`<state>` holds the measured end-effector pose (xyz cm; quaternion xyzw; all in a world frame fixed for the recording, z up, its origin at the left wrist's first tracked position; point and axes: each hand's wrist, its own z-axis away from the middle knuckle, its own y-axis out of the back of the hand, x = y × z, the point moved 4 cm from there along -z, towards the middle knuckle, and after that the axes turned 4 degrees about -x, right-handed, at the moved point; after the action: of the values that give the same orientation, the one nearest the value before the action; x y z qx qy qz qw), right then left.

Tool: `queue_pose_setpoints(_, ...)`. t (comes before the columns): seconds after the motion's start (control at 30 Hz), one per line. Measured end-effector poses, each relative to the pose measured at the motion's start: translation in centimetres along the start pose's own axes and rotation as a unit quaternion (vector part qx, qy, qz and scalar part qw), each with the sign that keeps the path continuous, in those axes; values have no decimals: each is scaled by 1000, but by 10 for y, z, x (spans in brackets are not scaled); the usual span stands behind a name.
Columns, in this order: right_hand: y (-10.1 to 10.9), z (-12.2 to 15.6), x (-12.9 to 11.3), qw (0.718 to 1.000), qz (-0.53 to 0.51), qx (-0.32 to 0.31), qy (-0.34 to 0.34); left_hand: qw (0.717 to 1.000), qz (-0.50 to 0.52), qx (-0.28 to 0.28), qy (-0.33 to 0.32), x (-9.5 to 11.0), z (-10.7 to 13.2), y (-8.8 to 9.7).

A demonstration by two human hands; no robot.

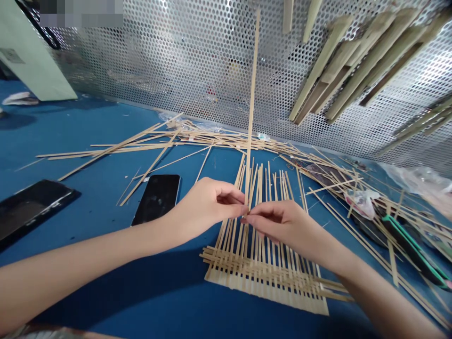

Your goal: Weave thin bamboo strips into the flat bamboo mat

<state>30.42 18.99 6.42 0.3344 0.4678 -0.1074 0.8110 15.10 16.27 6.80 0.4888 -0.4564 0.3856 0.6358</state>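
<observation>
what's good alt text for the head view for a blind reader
A left hand and right hand pinch a long, pale bamboo-like strip upright above a partly woven mat of pale strips on a blue tabletop. Beyond are loose strips and a perforated silver metal screen; a black rectangular phone lies at left.

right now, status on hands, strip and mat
Left hand, right hand: both pinching one upright strip. Mat below, woven at near end. Phone beside left hand, loose strips beyond mat.
</observation>
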Motion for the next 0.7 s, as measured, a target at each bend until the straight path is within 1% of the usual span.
queue_pose_setpoints(0.1,-1,0,1,1000,10,3,8,1000,4,-1,3,-2,1,-2)
queue_pose_setpoints(0.23,1,0,-2,998,46,31,37,1000,16,-9,4,-5,-1,-2)
queue_pose_setpoints(0.33,4,1,-3,996,59,42,53,998,41,-39,4,-8,-4,-2)
queue_pose_setpoints(0.43,5,2,-4,995,70,41,59,997,30,-72,5,-8,-6,-4)
queue_pose_setpoints(0.47,5,2,-4,994,75,42,60,997,19,-72,1,-8,-5,-4)
queue_pose_setpoints(0.6,4,2,-6,990,106,60,70,999,-6,-35,-2,-5,-2,-4)
queue_pose_setpoints(0.7,2,2,-6,987,122,77,71,999,-8,-31,-2,-6,-1,-6)
